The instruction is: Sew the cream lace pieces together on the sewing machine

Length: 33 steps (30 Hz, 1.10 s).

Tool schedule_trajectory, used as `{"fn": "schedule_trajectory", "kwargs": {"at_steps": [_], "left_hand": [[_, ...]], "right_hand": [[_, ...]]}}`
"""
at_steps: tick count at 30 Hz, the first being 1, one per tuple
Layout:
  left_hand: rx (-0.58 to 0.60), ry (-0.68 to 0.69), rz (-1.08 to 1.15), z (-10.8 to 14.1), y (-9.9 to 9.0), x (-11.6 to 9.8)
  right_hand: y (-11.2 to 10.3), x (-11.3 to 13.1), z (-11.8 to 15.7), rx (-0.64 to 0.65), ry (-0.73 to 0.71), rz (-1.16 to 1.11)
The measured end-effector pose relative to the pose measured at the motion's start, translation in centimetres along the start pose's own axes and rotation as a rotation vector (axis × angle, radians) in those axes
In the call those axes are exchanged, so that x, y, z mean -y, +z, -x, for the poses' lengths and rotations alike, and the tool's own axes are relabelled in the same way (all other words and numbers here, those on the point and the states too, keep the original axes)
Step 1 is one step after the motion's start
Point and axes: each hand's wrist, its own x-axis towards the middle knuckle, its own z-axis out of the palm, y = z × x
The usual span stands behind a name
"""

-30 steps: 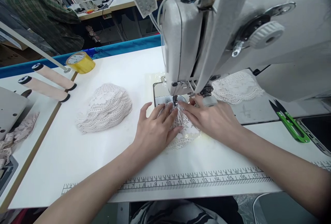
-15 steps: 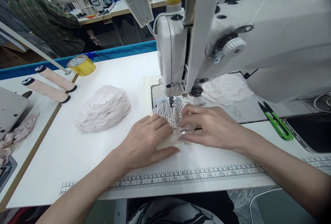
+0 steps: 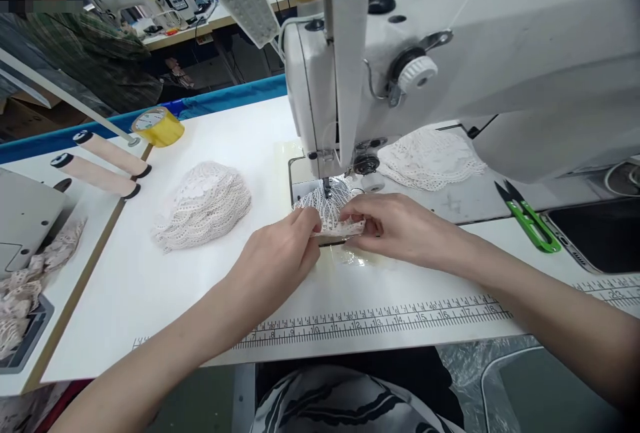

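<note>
A piece of white lace fabric (image 3: 327, 209) lies under the presser foot (image 3: 327, 187) of the white sewing machine (image 3: 320, 93). My left hand (image 3: 287, 243) pinches its near left edge, thumb against curled fingers. At the near right edge, my right hand (image 3: 390, 225) grips the lace between thumb and fingertips. The near edge between both hands looks lifted a little and folded. Left of my left hand rests a pile of lace pieces (image 3: 203, 206). More lace pieces (image 3: 430, 159) lie beneath the machine's arm, beyond my right hand.
Green thread snips (image 3: 533, 223) and a dark phone (image 3: 600, 236) lie at the right. Thread cones (image 3: 95, 176) and a yellow tape roll (image 3: 159, 127) are at the left. A printed ruler (image 3: 350, 326) runs along the front edge. Another person (image 3: 90, 53) sits at the back left.
My left hand has gone from lying flat with spread fingers to pinching the lace edge. My right fingers have closed on the other side. The near edge is drawn up, and the view has shifted slightly.
</note>
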Motion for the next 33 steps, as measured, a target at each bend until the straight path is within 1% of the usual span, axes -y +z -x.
{"fn": "schedule_trajectory", "kwargs": {"at_steps": [2, 3, 5, 8, 10, 14, 18, 22, 27, 31, 33], "left_hand": [[0.015, -0.016, 0.001, -0.6, -0.2, 0.2], [0.01, -0.014, -0.003, -0.9, -0.2, 0.3], [-0.006, 0.008, 0.005, -1.8, -0.1, 0.7], [0.02, 0.067, 0.067, -3.4, -0.2, 1.2], [0.042, 0.106, 0.119, -4.3, -0.3, 1.6], [0.082, 0.124, 0.269, -5.4, -0.2, 2.4], [0.09, 0.111, 0.388, -5.5, 0.1, 2.9], [0.103, 0.105, 0.447, -5.4, 0.1, 3.1], [0.043, 0.099, 0.409, -5.3, 0.2, 2.9], [0.08, 0.143, 0.491, -5.2, 0.2, 2.9], [0.113, 0.137, 0.543, -5.1, 0.1, 3.0]], "right_hand": [[0.3, -0.2, -0.1, -0.038, -0.051, 0.075], [0.4, -0.3, -0.1, -0.081, -0.081, 0.093], [0.6, -0.6, -0.1, -0.211, -0.147, 0.105], [0.8, -0.9, -0.2, -0.423, -0.219, 0.151], [0.9, -1.1, -0.3, -0.49, -0.209, 0.202], [1.2, -1.5, -0.4, -0.516, -0.162, 0.277], [1.5, -1.6, -0.5, -0.547, -0.184, 0.304], [1.6, -1.5, -0.5, -0.537, -0.198, 0.267], [1.7, -1.6, -0.6, -0.567, -0.228, 0.295], [1.7, -1.5, -0.6, -0.536, -0.218, 0.24], [1.6, -1.3, -0.6, -0.505, -0.206, 0.208]]}}
